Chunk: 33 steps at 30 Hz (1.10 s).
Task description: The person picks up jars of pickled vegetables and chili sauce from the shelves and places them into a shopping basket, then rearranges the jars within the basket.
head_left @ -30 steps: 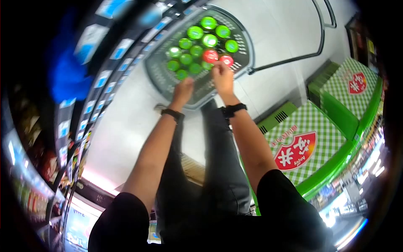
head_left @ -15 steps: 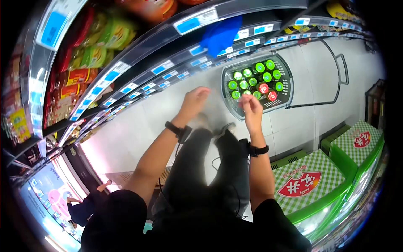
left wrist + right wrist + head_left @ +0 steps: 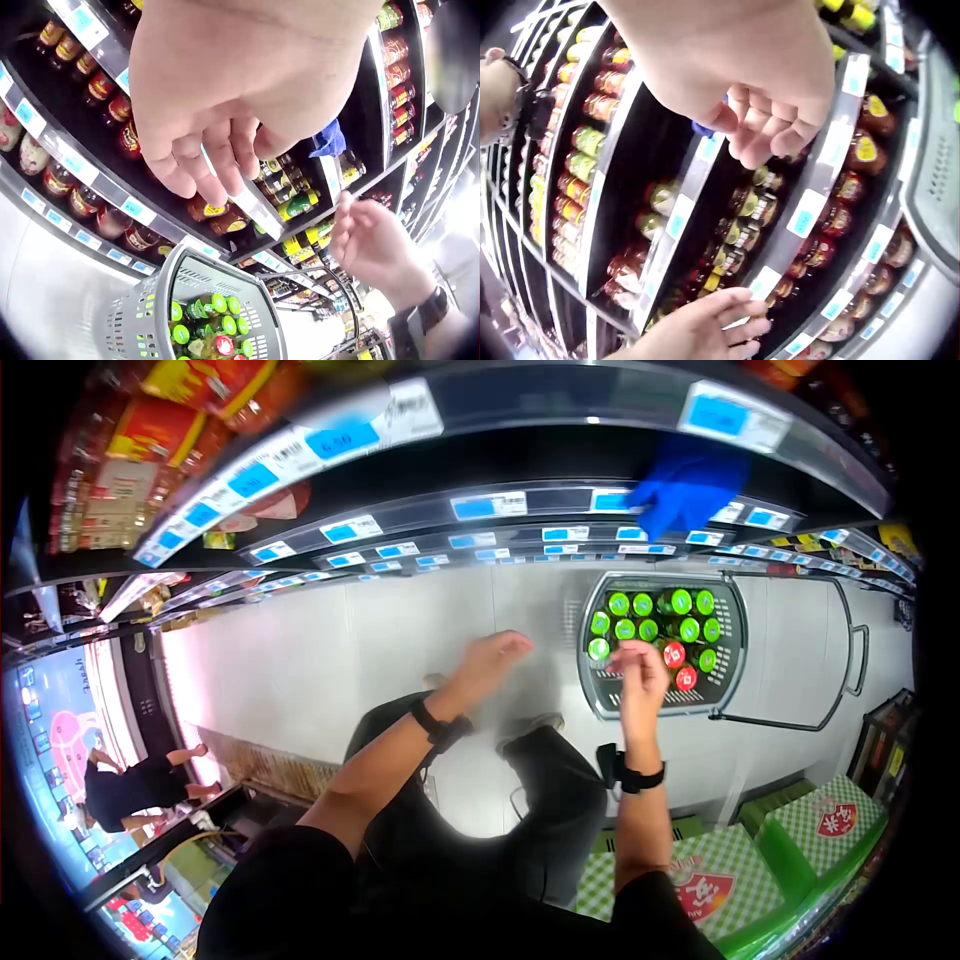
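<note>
In the head view my left hand (image 3: pixel 495 663) hovers over the floor to the left of a grey shopping basket (image 3: pixel 622 698), holding nothing. My right hand (image 3: pixel 640 672) is raised and overlaps the basket's near left part; its fingers are loosely bent around nothing. Jars with green lids (image 3: pixel 681 601) stand grouped in the basket, along with red-lidded jars (image 3: pixel 685 678). The left wrist view has the left hand (image 3: pixel 240 90), fingers hanging loosely, in front of shelved jars (image 3: pixel 120 109). In the right wrist view the right hand (image 3: pixel 750 82) is likewise empty.
Shelves with price-tag rails (image 3: pixel 490 506) run along the far side. A blue cloth-like thing (image 3: pixel 690 485) hangs at a shelf edge. The basket's long handle (image 3: pixel 790 722) lies out to the right. Green checkered freezers (image 3: pixel 740 865) stand near right; another person (image 3: pixel 130 792) is far left.
The view has swung round toward the shelves, and the basket now sits farther right. Both hands have come away from the jars and lifted; the left has moved well clear of the basket.
</note>
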Each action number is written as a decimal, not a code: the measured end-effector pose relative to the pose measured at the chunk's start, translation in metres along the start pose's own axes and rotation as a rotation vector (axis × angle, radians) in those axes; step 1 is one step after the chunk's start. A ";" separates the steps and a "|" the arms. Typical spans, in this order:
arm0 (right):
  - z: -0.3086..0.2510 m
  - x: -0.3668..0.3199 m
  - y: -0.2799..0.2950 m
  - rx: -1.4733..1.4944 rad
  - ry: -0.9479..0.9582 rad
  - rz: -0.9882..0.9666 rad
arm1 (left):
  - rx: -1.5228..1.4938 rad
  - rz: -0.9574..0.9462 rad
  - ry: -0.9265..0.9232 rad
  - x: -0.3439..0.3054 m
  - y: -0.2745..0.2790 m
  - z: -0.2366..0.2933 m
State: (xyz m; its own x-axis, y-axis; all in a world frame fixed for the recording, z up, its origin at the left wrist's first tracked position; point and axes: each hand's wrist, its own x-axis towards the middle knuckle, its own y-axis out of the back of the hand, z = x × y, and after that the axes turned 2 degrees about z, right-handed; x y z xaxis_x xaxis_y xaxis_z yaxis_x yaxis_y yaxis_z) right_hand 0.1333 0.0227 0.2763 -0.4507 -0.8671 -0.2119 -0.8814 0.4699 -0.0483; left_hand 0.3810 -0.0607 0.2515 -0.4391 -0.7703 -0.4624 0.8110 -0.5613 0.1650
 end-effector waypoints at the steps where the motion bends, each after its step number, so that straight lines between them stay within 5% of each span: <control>1: -0.006 0.009 -0.009 0.028 0.073 -0.033 | -0.002 -0.034 -0.041 0.007 0.006 -0.012; 5: -0.059 0.048 -0.061 -0.050 0.403 -0.188 | 0.115 -0.132 -0.225 0.040 0.036 -0.063; 9: -0.113 0.083 -0.105 -0.747 1.042 -0.284 | 0.129 -0.151 -0.416 0.059 0.067 -0.126; 11: -0.131 0.096 -0.130 -0.872 1.129 -0.286 | 0.014 -0.130 -0.391 0.070 0.071 -0.154; 15: -0.140 0.141 -0.170 -0.744 1.066 -0.270 | 0.064 -0.241 -0.383 0.101 0.085 -0.209; 17: -0.156 0.167 -0.188 -0.966 1.082 -0.108 | 0.006 -0.285 -0.326 0.115 0.086 -0.211; 19: -0.179 0.221 -0.205 -0.826 1.113 -0.266 | -0.076 -0.268 -0.383 0.131 0.081 -0.216; 21: -0.223 0.141 -0.246 -0.829 0.537 -0.278 | -0.109 -0.310 -0.339 0.149 0.075 -0.234; 22: -0.219 0.177 -0.256 -0.861 0.494 -0.226 | -0.099 -0.297 -0.375 0.161 0.070 -0.248; 25: -0.207 0.233 -0.274 -1.070 0.790 -0.237 | -0.104 -0.317 -0.408 0.152 0.067 -0.241; 28: -0.226 0.143 -0.293 -0.858 0.724 -0.391 | -0.073 -0.346 -0.380 0.144 0.078 -0.237; 33: -0.213 0.169 -0.287 -0.813 0.774 -0.368 | -0.038 -0.333 -0.356 0.134 0.090 -0.237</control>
State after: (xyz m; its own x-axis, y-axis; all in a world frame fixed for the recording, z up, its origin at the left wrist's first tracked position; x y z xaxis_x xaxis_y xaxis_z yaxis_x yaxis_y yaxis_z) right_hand 0.2801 -0.2941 0.4627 0.1298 -0.9289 0.3468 -0.6808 0.1708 0.7123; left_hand 0.4868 -0.1428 -0.0016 -0.7770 -0.6096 -0.1571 0.6141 -0.7889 0.0240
